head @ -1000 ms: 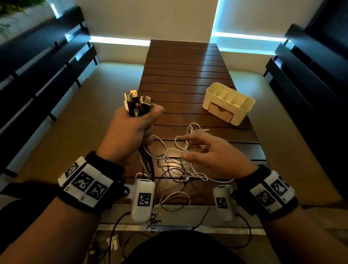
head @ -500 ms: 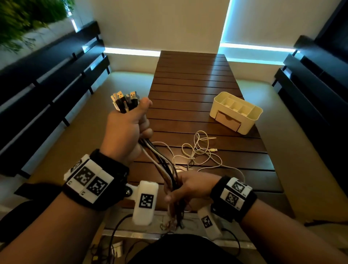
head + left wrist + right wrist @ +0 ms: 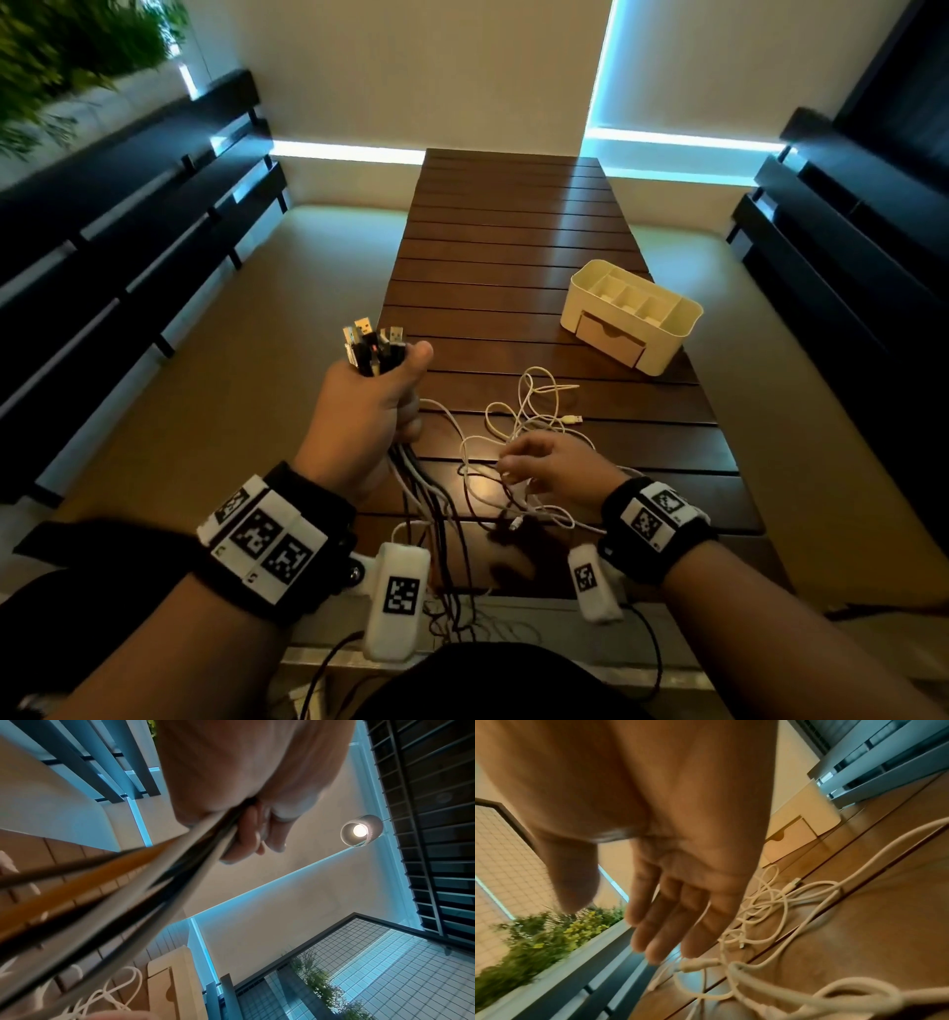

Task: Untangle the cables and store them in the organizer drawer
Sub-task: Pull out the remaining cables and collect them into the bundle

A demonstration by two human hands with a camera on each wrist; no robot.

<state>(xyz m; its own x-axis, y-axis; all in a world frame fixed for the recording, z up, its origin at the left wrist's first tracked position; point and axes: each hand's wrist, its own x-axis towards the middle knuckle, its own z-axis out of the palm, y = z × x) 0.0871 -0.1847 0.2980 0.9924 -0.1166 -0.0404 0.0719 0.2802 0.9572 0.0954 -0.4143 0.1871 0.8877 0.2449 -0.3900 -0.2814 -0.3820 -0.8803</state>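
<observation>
My left hand is raised beside the table's left edge and grips a bundle of cables by their plug ends; the black and white strands hang down from the fist, as the left wrist view shows. A tangle of white cables lies on the slatted wooden table. My right hand hovers over that tangle with relaxed, nearly straight fingers, holding nothing. The cream organizer stands at the table's right side, its drawer closed.
Dark slatted benches run along both sides of the table. A cream floor surrounds it. A plant sits at the upper left. A metal rail with more wires lies below the table's near edge.
My right hand let go of the hanging strands near the table's front edge and moved forward over the white tangle, fingers relaxed. The left hand keeps its grip on the plug ends.
</observation>
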